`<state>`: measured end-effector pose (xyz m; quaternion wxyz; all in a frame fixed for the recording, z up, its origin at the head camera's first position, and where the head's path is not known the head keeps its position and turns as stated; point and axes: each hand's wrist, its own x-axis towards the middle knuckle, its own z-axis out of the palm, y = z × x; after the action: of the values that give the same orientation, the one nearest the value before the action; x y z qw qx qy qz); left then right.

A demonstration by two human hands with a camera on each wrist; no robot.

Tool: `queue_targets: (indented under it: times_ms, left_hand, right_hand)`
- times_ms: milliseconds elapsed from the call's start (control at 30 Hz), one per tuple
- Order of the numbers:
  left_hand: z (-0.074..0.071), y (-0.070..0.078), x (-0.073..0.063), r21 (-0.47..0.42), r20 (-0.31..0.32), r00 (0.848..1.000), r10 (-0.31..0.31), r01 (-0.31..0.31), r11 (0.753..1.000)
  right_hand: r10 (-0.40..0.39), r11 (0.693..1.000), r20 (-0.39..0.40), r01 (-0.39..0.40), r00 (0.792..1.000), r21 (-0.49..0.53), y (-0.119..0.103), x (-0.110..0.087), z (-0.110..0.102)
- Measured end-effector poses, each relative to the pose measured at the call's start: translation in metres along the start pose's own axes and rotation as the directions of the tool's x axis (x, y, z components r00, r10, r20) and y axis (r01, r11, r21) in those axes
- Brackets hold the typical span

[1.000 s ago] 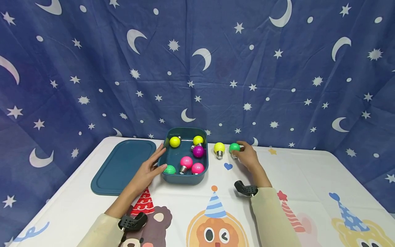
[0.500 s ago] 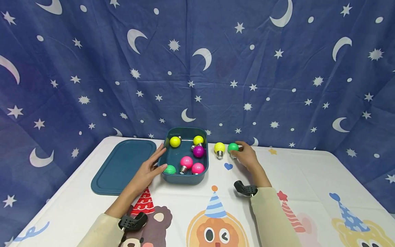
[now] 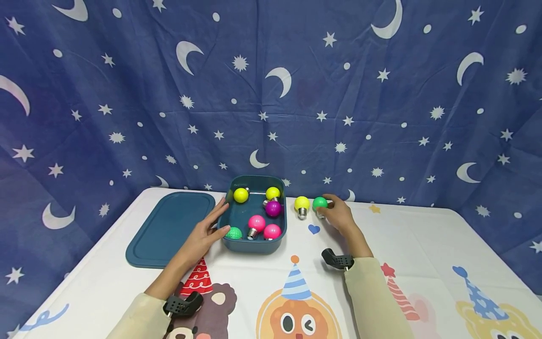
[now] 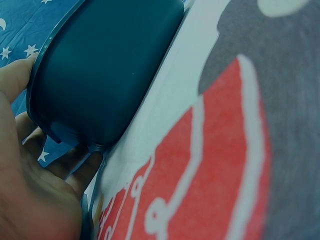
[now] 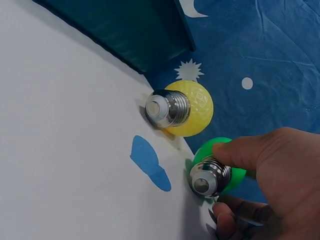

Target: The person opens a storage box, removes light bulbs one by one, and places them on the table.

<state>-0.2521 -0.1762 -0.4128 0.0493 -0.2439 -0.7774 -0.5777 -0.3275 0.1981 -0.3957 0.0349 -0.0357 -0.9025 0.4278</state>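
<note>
My right hand (image 3: 336, 214) pinches a green light bulb (image 3: 320, 202) between thumb and fingers, its metal screw base facing me in the right wrist view. Just left of it on the table lies a yellow bulb (image 3: 302, 204), apart from the hand. My left hand (image 3: 205, 234) rests with spread fingers along the left side of a dark teal bin (image 3: 254, 246), thumb at its front-left rim. Inside the bin are two yellow bulbs (image 3: 241, 195), a purple bulb (image 3: 273, 208), two pink bulbs (image 3: 256, 223) and a textured green bulb (image 3: 234, 232) partly hidden by the wall.
A flat teal lid (image 3: 169, 226) lies left of the bin, partly behind the left hand. The white tablecloth (image 3: 313, 263) carries printed cartoon animals and party hats. Behind the table's far edge hangs a blue curtain (image 3: 271, 94) with moons and stars.
The green bulb in my right hand has shifted slightly left, closer to the yellow bulb, then stayed there. My left hand and the bin keep their place.
</note>
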Motion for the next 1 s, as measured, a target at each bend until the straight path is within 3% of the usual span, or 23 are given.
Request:
queue_targets:
  times_ms: [467, 1000]
  left_hand:
    - [0.0004, 0.0009, -0.0001, 0.006, 0.000, 1.000, 0.002, -0.002, 1.000]
    - [0.0006, 0.0025, -0.0002, -0.011, -0.002, 1.000, -0.003, 0.003, 1.000]
  right_hand:
    - [-0.042, 0.999, 0.022, 0.042, 0.999, 0.017, -0.0006, -0.0020, -0.0019]
    - [-0.059, 0.997, 0.017, 0.059, 0.998, -0.050, -0.0024, -0.0011, -0.0001]
